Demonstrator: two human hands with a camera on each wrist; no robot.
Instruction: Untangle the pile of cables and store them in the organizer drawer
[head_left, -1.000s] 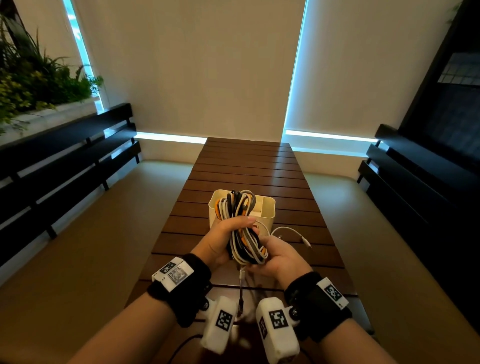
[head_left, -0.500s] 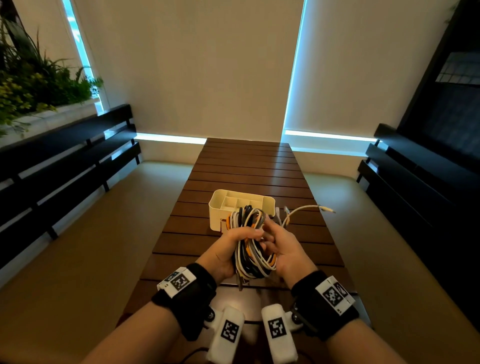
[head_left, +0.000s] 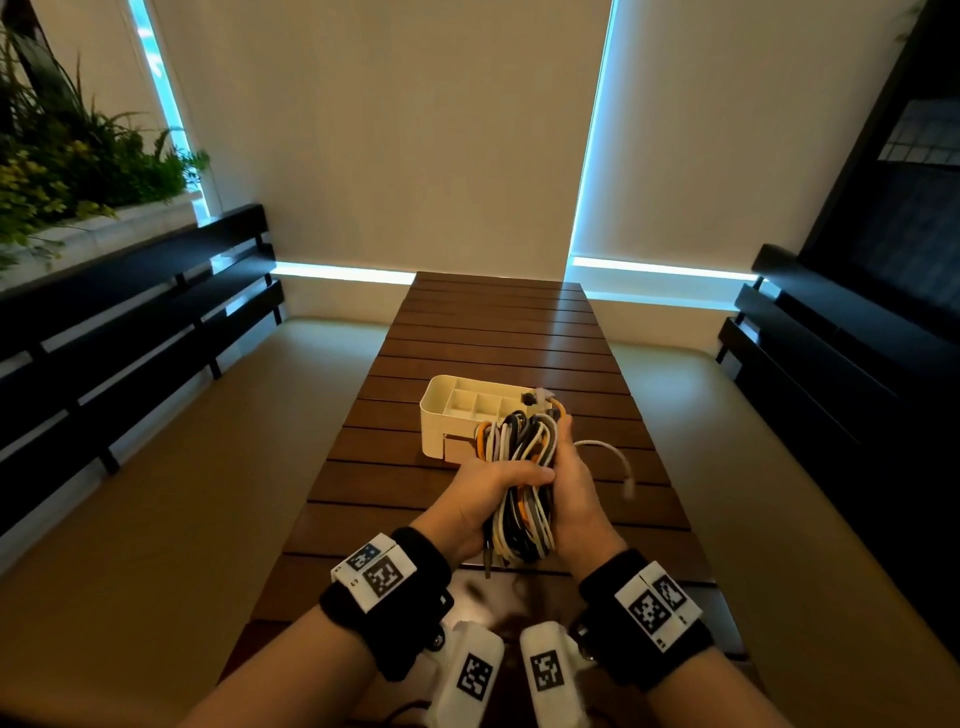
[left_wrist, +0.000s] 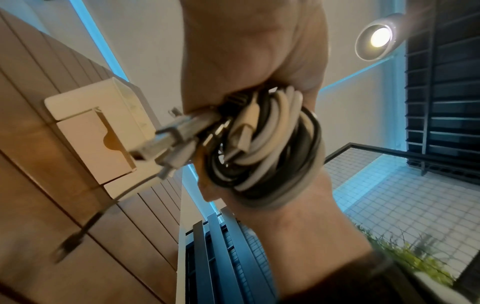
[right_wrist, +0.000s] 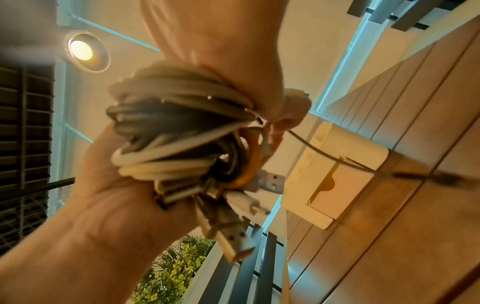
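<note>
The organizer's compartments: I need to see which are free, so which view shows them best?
The head view: it looks down into the organizer, showing its dividers and pale compartments, though the cable bundle hides the near right part. Both wrist views show only its outer wall and front drawer notch, from below.

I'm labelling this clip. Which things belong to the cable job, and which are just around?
Job:
cable bundle, gripped by left hand and right hand
white organizer

Around:
table
plants
dark benches
</note>
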